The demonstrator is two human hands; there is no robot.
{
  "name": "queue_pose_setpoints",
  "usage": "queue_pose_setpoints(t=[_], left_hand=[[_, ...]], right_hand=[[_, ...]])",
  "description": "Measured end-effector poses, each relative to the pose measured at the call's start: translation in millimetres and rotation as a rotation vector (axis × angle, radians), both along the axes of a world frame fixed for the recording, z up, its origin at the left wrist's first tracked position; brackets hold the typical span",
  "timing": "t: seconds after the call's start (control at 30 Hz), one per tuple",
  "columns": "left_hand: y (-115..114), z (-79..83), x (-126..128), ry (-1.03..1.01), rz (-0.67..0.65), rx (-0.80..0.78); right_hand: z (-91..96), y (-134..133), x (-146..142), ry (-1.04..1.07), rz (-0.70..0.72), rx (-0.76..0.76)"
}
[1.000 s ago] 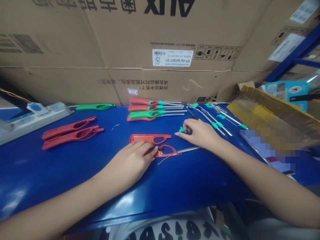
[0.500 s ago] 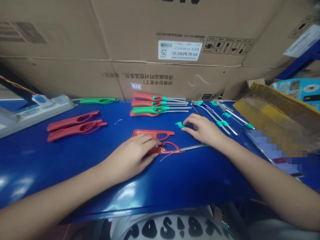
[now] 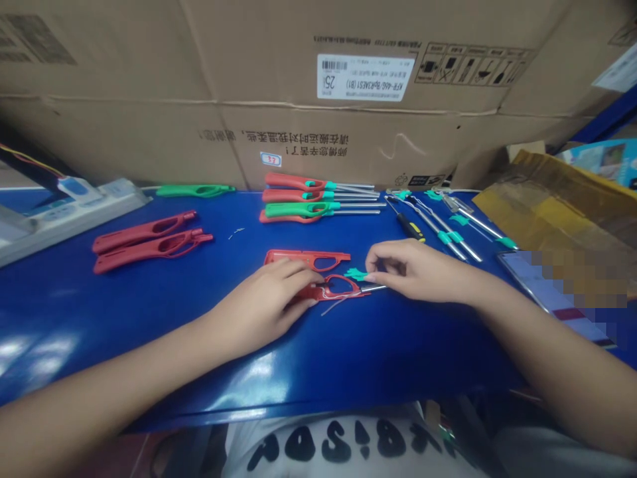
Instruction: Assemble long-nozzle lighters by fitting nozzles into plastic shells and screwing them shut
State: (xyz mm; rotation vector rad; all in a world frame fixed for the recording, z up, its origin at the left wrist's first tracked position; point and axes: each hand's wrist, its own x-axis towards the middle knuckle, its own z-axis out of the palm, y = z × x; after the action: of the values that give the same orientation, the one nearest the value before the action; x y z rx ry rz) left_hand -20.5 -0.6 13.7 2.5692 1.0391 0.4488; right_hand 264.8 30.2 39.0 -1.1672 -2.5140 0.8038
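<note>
My left hand [image 3: 266,302] lies on the blue table [image 3: 149,318], its fingers curled over the rear of a red lighter half-shell [image 3: 338,289] that carries a metal tube and a thin wire. My right hand [image 3: 415,269] pinches a small teal plastic piece [image 3: 355,273] at the shell's front end, just above the metal tube [image 3: 374,289]. A second, empty red half-shell [image 3: 308,257] lies just behind the first.
Finished red and green lighters [image 3: 308,199] lie in a row at the back by the cardboard boxes [image 3: 318,86]. Two red shells [image 3: 149,242] and a green one [image 3: 194,190] rest at left. Metal tubes with teal collars [image 3: 448,229] and a screwdriver [image 3: 411,227] lie at right.
My right hand has picked up the teal piece from the table and carried it left and toward me, to the front of the red shell. My left hand has stayed on the shell.
</note>
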Motion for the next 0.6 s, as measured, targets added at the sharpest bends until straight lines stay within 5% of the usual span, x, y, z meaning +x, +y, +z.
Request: queue_pose_setpoints(t=[0.37, 0.6], left_hand=[[1.6, 0.0, 0.4, 0.007, -0.016, 0.005], [1.7, 0.9, 1.3, 0.020, -0.020, -0.002]], right_hand=[[-0.6, 2.7, 4.1, -0.050, 0.133, -0.022], [-3.4, -0.1, -4.0, -0.043, 0.035, -0.060]])
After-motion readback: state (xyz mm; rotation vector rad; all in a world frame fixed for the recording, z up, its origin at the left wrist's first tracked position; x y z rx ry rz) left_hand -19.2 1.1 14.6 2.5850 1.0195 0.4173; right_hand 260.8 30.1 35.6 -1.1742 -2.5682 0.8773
